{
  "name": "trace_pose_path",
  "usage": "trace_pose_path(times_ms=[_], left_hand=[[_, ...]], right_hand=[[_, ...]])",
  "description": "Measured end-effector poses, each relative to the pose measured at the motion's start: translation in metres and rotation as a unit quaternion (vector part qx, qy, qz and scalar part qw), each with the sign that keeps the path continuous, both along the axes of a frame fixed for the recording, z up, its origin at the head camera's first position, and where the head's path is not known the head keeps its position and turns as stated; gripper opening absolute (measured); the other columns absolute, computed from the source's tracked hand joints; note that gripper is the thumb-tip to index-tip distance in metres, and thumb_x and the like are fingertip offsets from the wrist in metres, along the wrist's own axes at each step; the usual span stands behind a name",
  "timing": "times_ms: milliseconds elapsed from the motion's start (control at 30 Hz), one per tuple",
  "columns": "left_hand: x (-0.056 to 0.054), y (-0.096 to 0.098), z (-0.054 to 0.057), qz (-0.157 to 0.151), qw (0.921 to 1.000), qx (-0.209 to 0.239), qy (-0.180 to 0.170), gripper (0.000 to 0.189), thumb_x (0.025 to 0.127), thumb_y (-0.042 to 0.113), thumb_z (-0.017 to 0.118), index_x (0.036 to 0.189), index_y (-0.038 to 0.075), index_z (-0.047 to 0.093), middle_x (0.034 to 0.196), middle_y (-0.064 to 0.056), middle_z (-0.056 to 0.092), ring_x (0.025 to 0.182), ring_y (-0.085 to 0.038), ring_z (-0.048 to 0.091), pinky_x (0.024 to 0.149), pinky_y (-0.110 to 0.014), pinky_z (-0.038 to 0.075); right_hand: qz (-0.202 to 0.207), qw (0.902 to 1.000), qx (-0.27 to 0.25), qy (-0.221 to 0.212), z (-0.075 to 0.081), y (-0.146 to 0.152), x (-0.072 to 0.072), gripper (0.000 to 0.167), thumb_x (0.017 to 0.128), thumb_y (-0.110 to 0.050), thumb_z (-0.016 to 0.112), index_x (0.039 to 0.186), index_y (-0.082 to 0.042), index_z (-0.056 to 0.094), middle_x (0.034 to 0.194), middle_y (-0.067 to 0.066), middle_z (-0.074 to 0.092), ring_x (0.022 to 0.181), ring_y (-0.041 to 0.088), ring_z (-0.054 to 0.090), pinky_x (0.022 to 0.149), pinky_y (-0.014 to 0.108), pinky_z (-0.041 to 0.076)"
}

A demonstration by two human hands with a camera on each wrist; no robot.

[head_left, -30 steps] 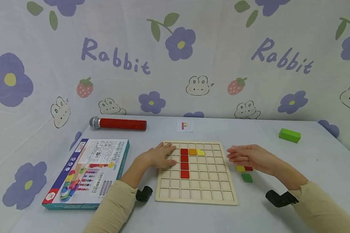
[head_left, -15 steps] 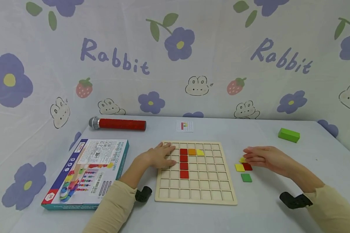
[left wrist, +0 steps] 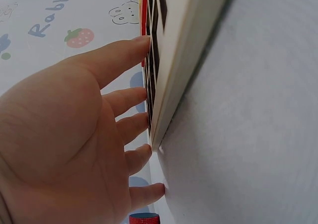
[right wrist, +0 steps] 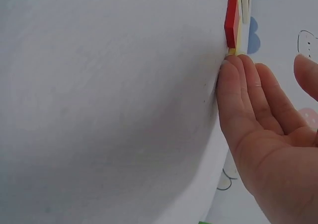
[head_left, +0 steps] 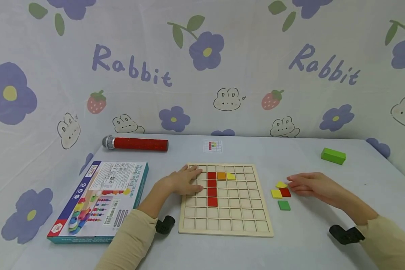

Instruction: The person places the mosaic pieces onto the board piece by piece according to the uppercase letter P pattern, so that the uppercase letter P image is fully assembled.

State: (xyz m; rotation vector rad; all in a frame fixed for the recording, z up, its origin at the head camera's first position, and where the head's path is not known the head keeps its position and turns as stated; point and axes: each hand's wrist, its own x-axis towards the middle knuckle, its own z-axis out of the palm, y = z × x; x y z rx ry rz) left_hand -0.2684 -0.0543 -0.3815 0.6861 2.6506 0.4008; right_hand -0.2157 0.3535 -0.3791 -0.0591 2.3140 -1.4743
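Note:
My left hand (head_left: 182, 182) rests on the left edge of a wooden grid board (head_left: 239, 215), fingers spread. In the left wrist view its fingertips (left wrist: 139, 47) touch the board's side. On the board, several red tiles (head_left: 212, 192) form a column, with an orange tile (head_left: 221, 176) and a yellow tile (head_left: 231, 176) beside the top one. My right hand (head_left: 318, 187) hovers right of the board with straight fingers and nothing seen in it. Near its fingertips lie a loose red tile (head_left: 285, 192), two yellow pieces (head_left: 276, 194) and a green tile (head_left: 284, 205).
A cardboard game box (head_left: 101, 198) lies to the left. Behind it is a red microphone (head_left: 140, 144). A small pattern card (head_left: 213, 146) lies beyond the board, and a green block (head_left: 333, 156) sits at the back right.
My right hand has moved right, away from the board, uncovering the loose yellow and red pieces. The left hand has stayed on the board's edge.

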Motion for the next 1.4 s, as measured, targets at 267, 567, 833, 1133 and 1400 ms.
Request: trace_pose_path(times_ms=[267,567,833,1133,1400], left_hand=[[-0.001,-0.001,0.0,-0.003,1.0,0.003,-0.004,0.067,0.096,0.038,0.054,0.151,0.011,0.028,0.156,-0.011,0.019,0.143,-0.034,0.008,0.109,-0.059,0.015],[0.0,0.0,0.002,-0.008,0.9999,-0.01,-0.007,0.067,0.097,0.039,0.052,0.152,0.01,0.026,0.157,-0.011,0.017,0.143,-0.034,0.006,0.11,-0.057,0.014],[-0.002,-0.001,0.0,-0.004,1.0,0.002,-0.006,0.067,0.096,0.038,0.054,0.151,0.012,0.028,0.157,-0.01,0.018,0.143,-0.033,0.007,0.109,-0.059,0.014],[-0.003,-0.002,-0.002,-0.002,1.0,-0.002,-0.004,0.068,0.096,0.04,0.054,0.152,0.013,0.027,0.157,-0.009,0.018,0.143,-0.033,0.006,0.109,-0.059,0.013],[-0.003,-0.001,-0.003,-0.001,1.0,0.003,-0.001,0.067,0.096,0.04,0.054,0.151,0.013,0.028,0.157,-0.009,0.018,0.143,-0.033,0.007,0.109,-0.058,0.014]], right_hand=[[0.006,0.9988,0.041,0.026,-0.003,-0.01,-0.006,0.062,0.097,-0.033,0.056,0.138,0.011,0.04,0.13,0.024,0.053,0.11,0.024,0.058,0.088,0.029,0.049],[0.049,0.9915,0.097,0.071,-0.008,-0.009,-0.007,0.053,0.086,-0.02,0.071,0.132,-0.001,0.053,0.114,0.01,0.064,0.104,0.025,0.057,0.085,0.032,0.047],[0.1,0.9794,0.115,0.133,-0.006,-0.013,-0.001,0.048,0.082,-0.003,0.073,0.126,0.005,0.056,0.107,0.011,0.064,0.095,0.027,0.057,0.078,0.021,0.05],[0.099,0.9733,0.146,0.147,-0.009,-0.016,-0.001,0.046,0.08,-0.001,0.073,0.124,0.002,0.058,0.105,0.008,0.062,0.095,0.026,0.056,0.078,0.022,0.05],[0.079,0.9726,0.163,0.146,-0.008,-0.018,0.002,0.041,0.081,0.0,0.072,0.121,0.0,0.061,0.096,0.007,0.058,0.086,0.024,0.053,0.07,0.025,0.05]])
